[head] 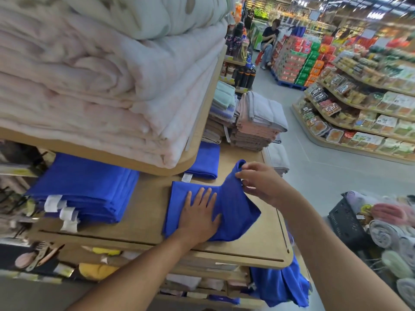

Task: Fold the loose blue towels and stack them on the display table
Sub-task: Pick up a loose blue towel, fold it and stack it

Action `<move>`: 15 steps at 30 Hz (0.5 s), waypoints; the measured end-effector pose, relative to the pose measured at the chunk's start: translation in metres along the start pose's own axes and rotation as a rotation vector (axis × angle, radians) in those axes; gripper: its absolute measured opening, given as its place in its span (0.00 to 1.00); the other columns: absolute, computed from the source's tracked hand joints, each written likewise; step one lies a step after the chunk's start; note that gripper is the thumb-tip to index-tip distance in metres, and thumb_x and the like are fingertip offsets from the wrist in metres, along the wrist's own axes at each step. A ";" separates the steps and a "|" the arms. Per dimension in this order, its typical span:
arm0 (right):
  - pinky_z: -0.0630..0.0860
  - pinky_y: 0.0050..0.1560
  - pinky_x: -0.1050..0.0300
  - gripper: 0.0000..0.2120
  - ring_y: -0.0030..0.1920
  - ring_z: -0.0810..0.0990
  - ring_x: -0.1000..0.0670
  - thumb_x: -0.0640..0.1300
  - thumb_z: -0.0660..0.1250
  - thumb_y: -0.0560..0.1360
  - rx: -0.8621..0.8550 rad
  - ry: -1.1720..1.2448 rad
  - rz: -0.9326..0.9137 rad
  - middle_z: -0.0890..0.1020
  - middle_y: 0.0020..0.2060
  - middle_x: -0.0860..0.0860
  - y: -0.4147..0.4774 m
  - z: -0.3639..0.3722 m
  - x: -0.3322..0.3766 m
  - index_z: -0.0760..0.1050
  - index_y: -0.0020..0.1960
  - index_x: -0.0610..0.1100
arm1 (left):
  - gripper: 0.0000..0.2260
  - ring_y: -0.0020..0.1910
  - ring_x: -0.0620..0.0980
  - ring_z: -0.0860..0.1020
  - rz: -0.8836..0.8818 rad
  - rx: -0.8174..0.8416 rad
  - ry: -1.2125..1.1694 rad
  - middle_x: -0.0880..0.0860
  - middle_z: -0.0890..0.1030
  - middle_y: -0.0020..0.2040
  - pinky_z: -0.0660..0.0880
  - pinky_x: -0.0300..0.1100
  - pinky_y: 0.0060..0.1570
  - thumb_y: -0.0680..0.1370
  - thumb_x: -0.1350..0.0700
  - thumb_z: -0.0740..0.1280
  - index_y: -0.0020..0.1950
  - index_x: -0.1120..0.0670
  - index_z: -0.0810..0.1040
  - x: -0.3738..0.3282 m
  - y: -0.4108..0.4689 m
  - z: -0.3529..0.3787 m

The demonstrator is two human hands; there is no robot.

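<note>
Left hand (pixel 199 214) flat, fingers straight, pressing the blue towel (pixel 233 216) onto the desk (pixel 146 209) | right hand (pixel 258 182) pinches the towel's lifted corner, at 1 o'clock from the left hand | towel's long axis 9-to-3 | I judge the flap goes toward 9 o'clock, right hand nearer | folded blue stack (pixel 89 187) at 9 o'clock | white tags (pixel 52 203): nothing readable.

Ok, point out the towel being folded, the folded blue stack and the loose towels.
Towel being folded (pixel 238 216), head view: flat cloth, its lower right part.
Folded blue stack (pixel 85 180), head view: top face.
Loose towels (pixel 280 286), head view: hanging cloth, bottom right.
</note>
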State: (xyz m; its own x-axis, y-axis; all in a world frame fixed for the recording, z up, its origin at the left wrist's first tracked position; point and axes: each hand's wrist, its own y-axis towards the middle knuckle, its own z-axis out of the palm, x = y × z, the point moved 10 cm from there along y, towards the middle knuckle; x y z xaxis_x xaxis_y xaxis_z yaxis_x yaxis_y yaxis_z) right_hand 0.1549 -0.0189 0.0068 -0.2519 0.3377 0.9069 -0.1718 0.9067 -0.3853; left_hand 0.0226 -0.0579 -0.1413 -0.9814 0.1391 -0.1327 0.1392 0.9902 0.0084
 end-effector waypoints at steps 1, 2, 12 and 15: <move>0.79 0.43 0.53 0.10 0.35 0.76 0.51 0.34 0.72 0.76 0.011 -0.023 0.002 0.77 0.37 0.49 0.001 0.011 0.004 0.73 0.49 0.46 | 0.32 0.82 0.52 0.44 0.012 0.006 -0.009 0.51 0.47 0.84 0.39 0.59 0.78 0.82 0.37 0.44 0.83 0.50 0.48 0.000 -0.001 -0.002; 0.80 0.42 0.53 0.10 0.34 0.77 0.52 0.35 0.72 0.75 0.021 -0.040 0.002 0.78 0.37 0.50 0.002 0.021 0.006 0.73 0.49 0.46 | 0.30 0.83 0.52 0.45 0.028 0.008 -0.029 0.50 0.49 0.84 0.40 0.59 0.78 0.83 0.39 0.47 0.83 0.49 0.51 0.000 -0.002 -0.006; 0.79 0.45 0.47 0.12 0.34 0.79 0.48 0.38 0.74 0.72 0.201 -0.109 0.001 0.79 0.44 0.44 0.036 0.154 -0.013 0.73 0.50 0.44 | 0.12 0.61 0.59 0.78 -0.644 -0.425 -1.682 0.57 0.83 0.55 0.77 0.46 0.60 0.84 0.66 0.56 0.56 0.58 0.79 0.144 -0.052 -0.018; 0.80 0.48 0.46 0.05 0.42 0.81 0.47 0.39 0.68 0.81 0.141 -0.192 -0.124 0.83 0.49 0.43 0.044 0.149 -0.027 0.76 0.56 0.42 | 0.11 0.67 0.59 0.77 -0.684 -0.368 -1.798 0.60 0.80 0.62 0.73 0.47 0.67 0.85 0.63 0.58 0.64 0.62 0.76 0.147 -0.049 -0.009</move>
State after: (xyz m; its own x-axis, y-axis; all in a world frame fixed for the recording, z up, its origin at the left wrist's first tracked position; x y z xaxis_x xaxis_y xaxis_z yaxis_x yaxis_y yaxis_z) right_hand 0.0122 -0.0259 -0.0597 -0.3946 0.1597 0.9049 -0.3406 0.8892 -0.3055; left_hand -0.1298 -0.0857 -0.1526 0.4360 -0.1404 -0.8889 -0.4055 0.8511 -0.3333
